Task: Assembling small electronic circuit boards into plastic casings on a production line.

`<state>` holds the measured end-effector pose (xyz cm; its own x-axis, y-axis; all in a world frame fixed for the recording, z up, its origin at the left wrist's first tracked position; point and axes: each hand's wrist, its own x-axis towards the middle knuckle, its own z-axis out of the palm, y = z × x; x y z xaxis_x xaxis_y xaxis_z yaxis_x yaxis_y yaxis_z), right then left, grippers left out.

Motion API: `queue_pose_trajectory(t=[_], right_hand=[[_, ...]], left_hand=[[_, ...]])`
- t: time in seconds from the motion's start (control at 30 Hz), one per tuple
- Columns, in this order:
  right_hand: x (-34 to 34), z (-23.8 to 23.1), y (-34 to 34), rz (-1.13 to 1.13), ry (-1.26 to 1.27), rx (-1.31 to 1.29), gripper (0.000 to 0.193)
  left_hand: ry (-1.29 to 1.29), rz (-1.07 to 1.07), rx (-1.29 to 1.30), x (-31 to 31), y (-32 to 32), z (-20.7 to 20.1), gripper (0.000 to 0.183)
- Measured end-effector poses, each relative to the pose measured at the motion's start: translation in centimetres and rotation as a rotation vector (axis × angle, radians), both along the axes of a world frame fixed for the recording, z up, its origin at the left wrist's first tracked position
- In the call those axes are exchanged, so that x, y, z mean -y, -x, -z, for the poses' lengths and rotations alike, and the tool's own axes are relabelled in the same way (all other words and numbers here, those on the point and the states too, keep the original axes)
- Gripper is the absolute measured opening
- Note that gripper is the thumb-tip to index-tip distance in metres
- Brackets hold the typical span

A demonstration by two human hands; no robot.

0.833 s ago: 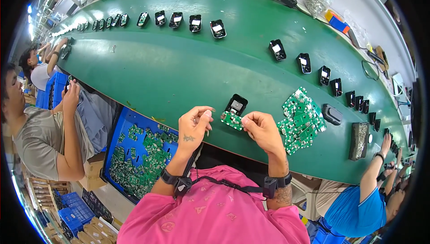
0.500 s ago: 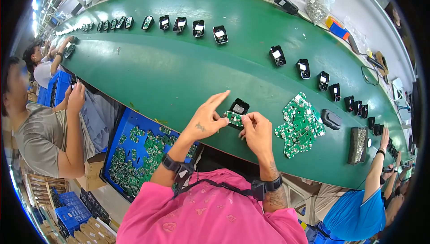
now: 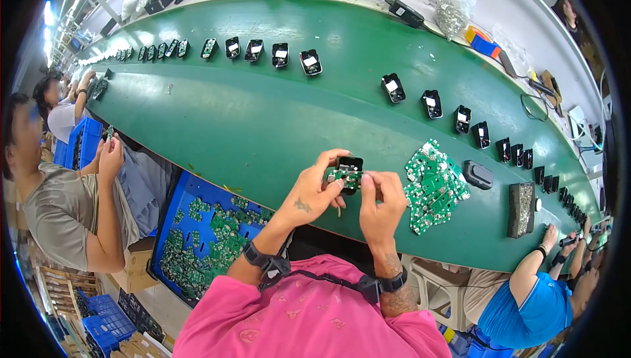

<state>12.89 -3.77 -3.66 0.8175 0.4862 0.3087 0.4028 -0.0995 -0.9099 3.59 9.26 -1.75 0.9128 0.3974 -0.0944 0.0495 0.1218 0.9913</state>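
Over green bench (image 3: 263, 115), now clasps black housing (image 3: 351, 161) with left hand (image 3: 307, 195), spread earlier; still pinches circuit board (image 3: 350, 178) edge with right hand (image 3: 383, 205).

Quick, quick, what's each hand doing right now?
Left hand: closed on the black case, thumb at the green board.
Right hand: fingertips at the board's right end; whether they grip it cannot be told.

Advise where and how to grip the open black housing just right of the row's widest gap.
I'd pinch the black housing across its outer long walls, coming down from above. It lies apart from its neighbours, so both long sides look free. Its open face shows a white patch inside, so fingertips should probably stay out.
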Motion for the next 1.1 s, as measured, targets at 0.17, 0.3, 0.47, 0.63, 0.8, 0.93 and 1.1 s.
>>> queue_pose_trajectory(t=[0.17,0.3,0.47,0.63,0.8,0.93,1.1], right_hand=[[0.5,-2.1,1.1,-0.085,-0.186,-0.191,0.012],[0.8,-2.5,1.4,-0.112,-0.265,-0.301,0.012],[1.5,-3.5,2.2,-0.187,-0.169,-0.282,0.009],[1.8,-4.6,2.1,-0.137,-0.102,-0.005,0.006],[2.0,-6.1,1.8,-0.162,0.048,0.292,0.005],[2.3,-6.5,1.6,-0.204,0.093,0.257,0.006],[2.7,-6.8,1.5,-0.222,0.125,0.233,0.006]], left_hand=[[-0.203,-0.129,-0.013,2.5,0.3,-2.2,0.048],[-0.344,-0.159,0.022,3.4,0.8,-2.1,0.048],[-0.443,-0.197,0.073,3.7,0.7,-1.5,0.049],[-0.260,-0.298,0.087,4.6,1.2,-3.2,0.050],[-0.698,-0.359,0.177,4.5,1.5,-3.3,0.052],[-0.664,-0.305,0.121,4.5,1.8,-3.9,0.051],[-0.530,-0.280,0.112,4.7,1.8,-4.0,0.050]])
